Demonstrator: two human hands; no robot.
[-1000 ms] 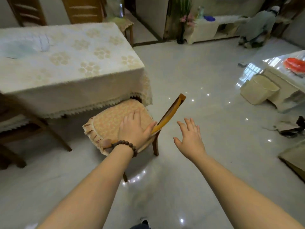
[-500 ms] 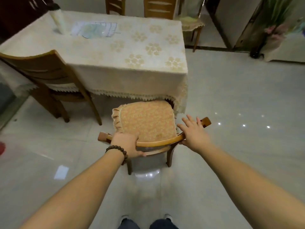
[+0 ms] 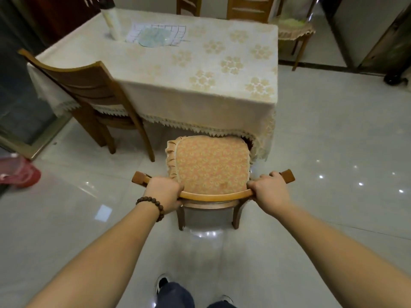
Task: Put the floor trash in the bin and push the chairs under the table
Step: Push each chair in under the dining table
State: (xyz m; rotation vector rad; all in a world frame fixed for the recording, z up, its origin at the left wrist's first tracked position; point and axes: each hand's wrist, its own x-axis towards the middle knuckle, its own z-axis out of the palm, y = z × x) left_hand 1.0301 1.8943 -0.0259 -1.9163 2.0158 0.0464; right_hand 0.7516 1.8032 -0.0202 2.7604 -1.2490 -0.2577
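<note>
Head view: person stands behind a wooden chair, looking down over both forearms.
Left hand: fingers wrapped closed around the left part of the chair's curved top rail; beaded bracelet on the wrist.
Right hand: curled closed around the right part of the same rail, near its end.
Chair: upright on the floor, facing the desk; orange patterned seat cushion fully in view, its far edge just at the lace hem of the tablecloth; back legs and rail well out on the near side.
Desk: covered with a cream cloth with flower prints; a pale roll stands at the far left, a glass dish on a gridded sheet beside it.
Second chair: at the desk's left near corner, angled, seat partly under the cloth.
Far chairs: two backs behind the desk, a cushioned stool at far right.
Floor: glossy pale tile; a red object at the left edge, blurred, cannot tell what it is.
Feet: shoes at the near edge.
</note>
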